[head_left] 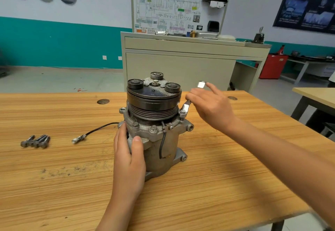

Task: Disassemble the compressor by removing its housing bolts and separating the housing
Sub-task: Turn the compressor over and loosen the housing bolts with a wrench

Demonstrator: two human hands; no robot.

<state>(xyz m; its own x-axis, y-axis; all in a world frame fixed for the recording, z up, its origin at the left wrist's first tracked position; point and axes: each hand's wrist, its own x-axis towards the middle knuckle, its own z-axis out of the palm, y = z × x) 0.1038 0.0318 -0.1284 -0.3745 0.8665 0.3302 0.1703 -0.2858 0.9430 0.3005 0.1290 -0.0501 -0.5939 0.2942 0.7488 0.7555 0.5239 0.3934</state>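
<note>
The compressor (159, 140) stands upright on the wooden table (226, 167), its black pulley and clutch (154, 98) on top. My left hand (129, 152) grips the grey housing on its left side, thumb across the front. My right hand (210, 105) holds a shiny metal wrench (186, 106), whose lower end sits on a bolt at the housing's right flange (182, 113); its upper end shows above my fingers. Two bolt heads (153, 128) remain on the front flange. Several removed bolts (35, 141) lie together at the left.
A black wire with a connector (79, 138) trails left from the compressor across the table. Dark specks of dirt (59, 171) lie at the front left. A beige training cabinet (181, 58) stands behind the table, and another table (315, 94) is at the right.
</note>
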